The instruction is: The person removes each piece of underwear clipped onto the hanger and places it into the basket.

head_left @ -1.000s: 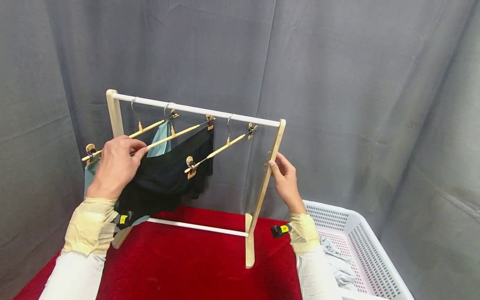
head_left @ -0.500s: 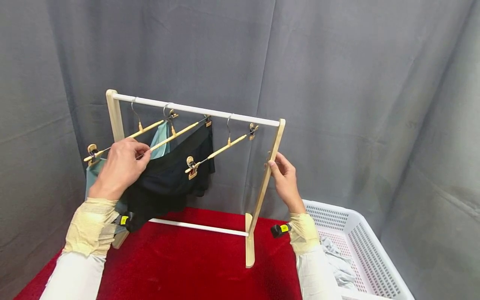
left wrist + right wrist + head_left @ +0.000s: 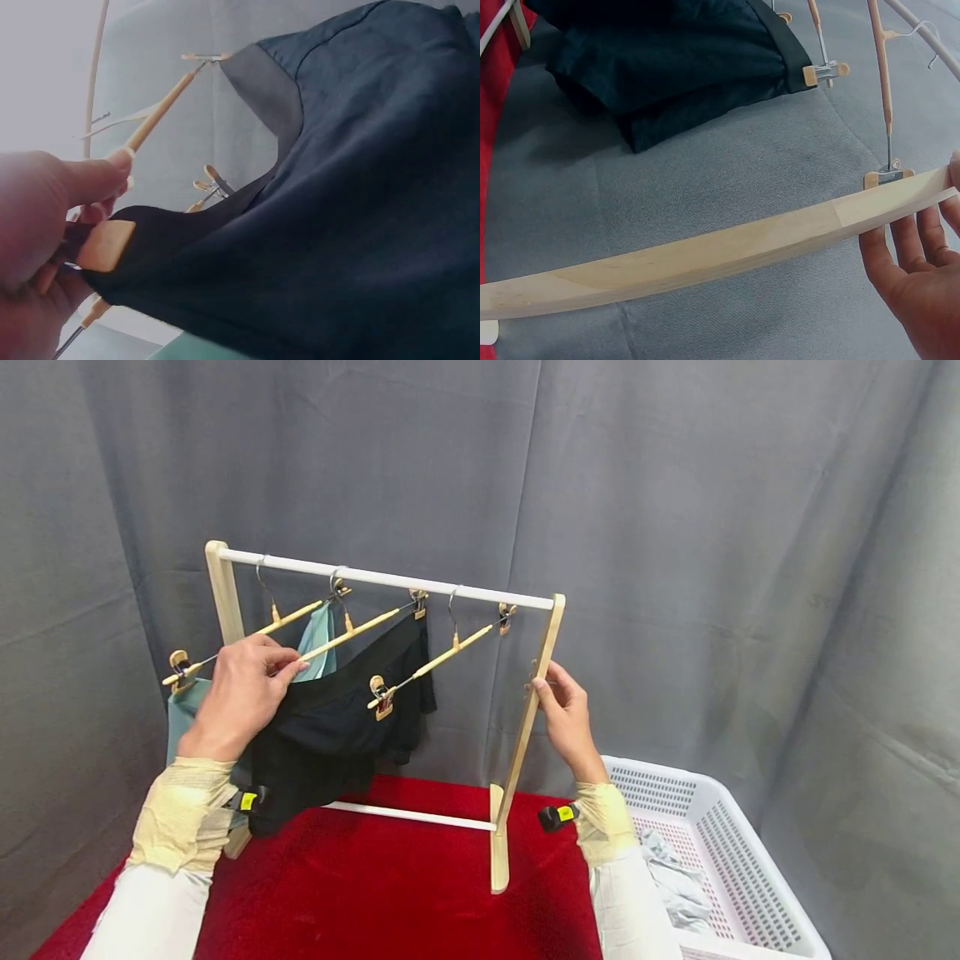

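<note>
Pinching left hand point(image 3: 243, 693): my fingers hold the hanger point(image 3: 371, 622) hooked on the rack point(image 3: 435, 585), black shorts point(image 3: 330, 727) below them.
Right hand point(image 3: 568, 714): I clasp the rack's post point(image 3: 522, 735).

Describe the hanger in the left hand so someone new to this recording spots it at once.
On the red surface stands a wooden rack with a white top rail. Three clip hangers hang from that rail; the middle hanger is gripped by the left hand. It alone carries black clothing: one neighbour holds a teal garment, the other has bare clips.
</note>
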The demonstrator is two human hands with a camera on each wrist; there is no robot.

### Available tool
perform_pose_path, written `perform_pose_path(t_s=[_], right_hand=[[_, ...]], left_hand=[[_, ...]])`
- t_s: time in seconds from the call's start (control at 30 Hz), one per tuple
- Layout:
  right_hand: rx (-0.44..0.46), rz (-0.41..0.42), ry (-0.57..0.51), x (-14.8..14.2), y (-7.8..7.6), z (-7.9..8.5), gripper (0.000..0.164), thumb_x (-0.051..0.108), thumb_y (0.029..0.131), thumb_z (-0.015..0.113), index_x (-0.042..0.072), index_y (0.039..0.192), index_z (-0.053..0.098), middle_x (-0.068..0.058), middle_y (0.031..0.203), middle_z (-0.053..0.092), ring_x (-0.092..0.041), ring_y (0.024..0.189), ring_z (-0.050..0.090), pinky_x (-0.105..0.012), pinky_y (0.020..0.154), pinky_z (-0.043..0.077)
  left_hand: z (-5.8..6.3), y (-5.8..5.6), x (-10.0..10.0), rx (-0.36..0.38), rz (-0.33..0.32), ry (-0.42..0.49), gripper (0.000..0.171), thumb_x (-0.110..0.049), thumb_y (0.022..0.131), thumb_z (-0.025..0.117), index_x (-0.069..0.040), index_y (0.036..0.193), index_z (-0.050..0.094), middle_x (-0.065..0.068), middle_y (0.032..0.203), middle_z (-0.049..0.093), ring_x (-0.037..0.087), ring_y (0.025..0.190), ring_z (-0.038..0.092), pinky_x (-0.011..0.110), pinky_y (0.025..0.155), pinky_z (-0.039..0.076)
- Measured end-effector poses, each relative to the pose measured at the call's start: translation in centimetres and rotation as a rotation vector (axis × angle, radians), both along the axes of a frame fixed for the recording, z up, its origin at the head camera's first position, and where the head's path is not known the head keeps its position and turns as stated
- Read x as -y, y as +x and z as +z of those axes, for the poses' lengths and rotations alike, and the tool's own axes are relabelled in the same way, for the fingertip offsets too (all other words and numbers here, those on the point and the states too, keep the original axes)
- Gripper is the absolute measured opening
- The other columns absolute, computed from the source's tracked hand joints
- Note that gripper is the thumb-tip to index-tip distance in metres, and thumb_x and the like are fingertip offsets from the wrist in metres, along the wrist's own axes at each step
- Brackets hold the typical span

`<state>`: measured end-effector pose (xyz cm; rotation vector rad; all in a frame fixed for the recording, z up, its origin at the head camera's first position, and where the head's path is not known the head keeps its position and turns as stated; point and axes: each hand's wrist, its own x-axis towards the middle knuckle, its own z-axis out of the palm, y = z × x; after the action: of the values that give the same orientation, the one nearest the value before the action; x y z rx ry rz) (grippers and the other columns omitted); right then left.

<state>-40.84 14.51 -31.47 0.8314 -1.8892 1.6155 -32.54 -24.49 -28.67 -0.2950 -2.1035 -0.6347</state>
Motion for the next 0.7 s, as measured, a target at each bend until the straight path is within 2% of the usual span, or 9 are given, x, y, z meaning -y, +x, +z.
perform_pose_path(t_s=[0.2, 0.37, 0.43, 0.6, 0.7], right_hand=[[-0.003, -0.012, 0.014, 0.2, 0.1, 0.0, 0.032, 0.012, 0.091, 0.053, 0.000, 0.121, 0.054, -0.006, 0.097, 0.058, -0.020, 0.085, 0.061, -0.034, 0.070, 0.051], [0.004, -0.010, 0.015, 0.4, 0.2, -0.1, 0.033, 0.012, 0.091, 0.053, 0.000, 0.122, 0.054, -0.015, 0.100, 0.057, -0.038, 0.090, 0.058, -0.035, 0.072, 0.052], [0.003, -0.009, 0.014, 0.4, 0.2, -0.1, 0.033, 0.012, 0.091, 0.053, -0.001, 0.121, 0.053, -0.018, 0.100, 0.057, -0.038, 0.090, 0.058, -0.035, 0.072, 0.052], [-0.010, -0.014, 0.018, 0.5, 0.2, 0.1, 0.032, 0.011, 0.091, 0.053, -0.001, 0.120, 0.054, -0.014, 0.098, 0.057, -0.021, 0.086, 0.061, -0.035, 0.071, 0.052], [-0.014, -0.012, 0.016, 0.5, 0.2, 0.1, 0.031, 0.010, 0.091, 0.053, -0.001, 0.120, 0.053, -0.011, 0.098, 0.057, -0.019, 0.085, 0.061, -0.036, 0.072, 0.052]], left_hand=[[-0.1, 0.1, 0.0, -0.054, 0.000, 0.017, 0.016, -0.008, 0.076, 0.071, 0.001, 0.089, 0.069, 0.012, 0.080, 0.059, 0.024, 0.069, 0.050, 0.042, 0.062, 0.042], [-0.3, 0.5, 0.1, -0.116, -0.014, 0.021, 0.014, -0.008, 0.077, 0.070, 0.000, 0.089, 0.070, 0.011, 0.079, 0.058, 0.022, 0.068, 0.051, 0.041, 0.061, 0.042], [-0.3, 0.7, 0.2, -0.138, -0.013, 0.017, 0.013, -0.008, 0.078, 0.069, -0.001, 0.089, 0.070, 0.010, 0.079, 0.058, 0.020, 0.068, 0.050, 0.040, 0.061, 0.042], [-0.5, 1.5, 0.4, -0.158, -0.002, 0.013, 0.013, -0.009, 0.078, 0.069, -0.002, 0.089, 0.070, 0.009, 0.080, 0.056, 0.019, 0.068, 0.046, 0.038, 0.061, 0.039], [-0.7, 2.0, 0.5, -0.142, 0.008, 0.017, 0.015, -0.010, 0.078, 0.069, -0.002, 0.090, 0.070, 0.009, 0.081, 0.056, 0.019, 0.070, 0.045, 0.038, 0.062, 0.038]])
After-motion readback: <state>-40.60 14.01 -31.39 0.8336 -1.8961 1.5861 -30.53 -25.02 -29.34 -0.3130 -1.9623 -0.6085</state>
